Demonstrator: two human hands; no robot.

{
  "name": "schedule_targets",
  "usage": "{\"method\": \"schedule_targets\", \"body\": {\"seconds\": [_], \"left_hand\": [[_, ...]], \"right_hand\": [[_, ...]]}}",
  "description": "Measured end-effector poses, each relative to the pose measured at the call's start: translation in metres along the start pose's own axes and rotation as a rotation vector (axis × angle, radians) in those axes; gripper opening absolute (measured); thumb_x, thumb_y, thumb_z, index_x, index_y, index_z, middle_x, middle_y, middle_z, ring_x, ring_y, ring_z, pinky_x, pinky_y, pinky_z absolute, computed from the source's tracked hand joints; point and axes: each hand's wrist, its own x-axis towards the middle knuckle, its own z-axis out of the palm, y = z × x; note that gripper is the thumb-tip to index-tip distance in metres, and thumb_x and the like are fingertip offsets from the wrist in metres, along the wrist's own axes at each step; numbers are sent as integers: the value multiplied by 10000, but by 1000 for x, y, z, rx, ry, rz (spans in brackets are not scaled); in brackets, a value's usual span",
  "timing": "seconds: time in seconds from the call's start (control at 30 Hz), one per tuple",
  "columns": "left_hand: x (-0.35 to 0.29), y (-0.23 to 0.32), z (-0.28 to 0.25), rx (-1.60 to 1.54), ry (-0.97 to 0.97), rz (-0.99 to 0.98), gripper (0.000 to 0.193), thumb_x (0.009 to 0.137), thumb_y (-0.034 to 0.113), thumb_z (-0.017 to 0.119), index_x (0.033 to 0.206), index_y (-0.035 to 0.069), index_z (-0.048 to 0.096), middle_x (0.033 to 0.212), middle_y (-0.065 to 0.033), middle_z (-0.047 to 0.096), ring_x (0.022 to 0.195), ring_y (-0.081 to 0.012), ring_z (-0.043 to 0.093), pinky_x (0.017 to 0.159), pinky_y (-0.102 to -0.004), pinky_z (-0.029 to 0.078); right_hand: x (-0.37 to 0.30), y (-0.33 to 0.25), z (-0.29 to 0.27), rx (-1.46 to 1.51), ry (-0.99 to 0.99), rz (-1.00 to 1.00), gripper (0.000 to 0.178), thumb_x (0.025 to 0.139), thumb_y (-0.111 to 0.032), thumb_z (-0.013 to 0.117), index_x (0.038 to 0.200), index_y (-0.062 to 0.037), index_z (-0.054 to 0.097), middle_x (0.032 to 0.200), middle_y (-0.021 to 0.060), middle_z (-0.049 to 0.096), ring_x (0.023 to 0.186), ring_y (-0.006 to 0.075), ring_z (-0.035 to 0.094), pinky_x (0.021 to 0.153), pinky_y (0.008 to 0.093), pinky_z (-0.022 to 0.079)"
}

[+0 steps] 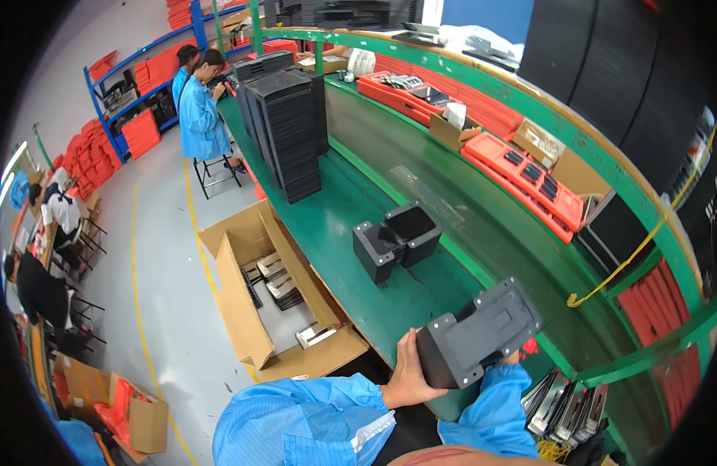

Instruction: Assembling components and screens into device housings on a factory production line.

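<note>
My left hand (409,374) is closed on the near left side of a black box-shaped housing (482,330), which tilts over the near part of the green bench. Small round studs sit at the housing's corners. Only a sliver of my right hand (512,358) shows at the housing's right edge; its fingers are hidden behind it. Beyond, a second black housing (397,239) with open hollows rests on the bench top (350,225). Both my forearms are in blue sleeves.
A tall stack of black trays (284,128) stands farther along the bench. Left of it, an open cardboard box (242,311) holds several flat pieces. Red trays (521,182) line the conveyor's far side. Flat parts (568,408) stand at lower right. A co-worker (201,116) sits at the far end.
</note>
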Motion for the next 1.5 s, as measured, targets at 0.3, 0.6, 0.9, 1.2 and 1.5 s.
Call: {"method": "schedule_targets", "body": {"seconds": [0.3, 0.6, 0.9, 1.2, 1.5], "left_hand": [[16, -17, -40, -193, -360, 93, 1493, 557, 375, 952, 1611, -54, -15, 1504, -320, 277, 1367, -508, 348, 1166, -550, 315], [76, -39, -99, -195, -294, 374, 1409, 572, 396, 925, 1641, 17, 91, 1477, -321, 351, 1308, -487, 424, 1082, -559, 401], [153, -243, -117, 294, -429, 281, 1363, 597, 256, 942, 1645, 78, 90, 1525, -277, 334, 1338, -357, 471, 1122, -482, 391], [208, -105, -120, 104, 177, 168, 849, 675, 84, 920, 1371, -79, 462, 1251, -177, 599, 1107, -279, 612, 1021, -406, 487], [213, -80, -120, -16, 136, -63, 464, 719, 107, 869, 1100, -86, 687, 966, -116, 755, 858, -258, 699, 858, -389, 556]], "right_hand": [[-149, -66, 58, -465, -92, -214, 492, 1064, -260, 517, 1489, -20, 462, 1433, 152, 575, 1289, 263, 583, 1114, 406, 485], [-64, -100, 257, 304, 121, -189, 608, 1120, -398, 390, 1554, 28, 376, 1574, 193, 442, 1470, 297, 427, 1286, 410, 259], [208, -118, 283, -17, 227, -25, 513, 1090, -434, 431, 1384, -42, 584, 1296, 123, 667, 1121, 230, 652, 972, 389, 539], [246, -98, 314, -11, -24, -76, 532, 1105, -422, 395, 1459, -47, 528, 1386, 90, 617, 1204, 199, 617, 1052, 351, 496], [256, -70, 300, -83, -72, -167, 496, 1123, -361, 370, 1470, -37, 515, 1395, 73, 616, 1204, 174, 605, 1056, 340, 481]]}}
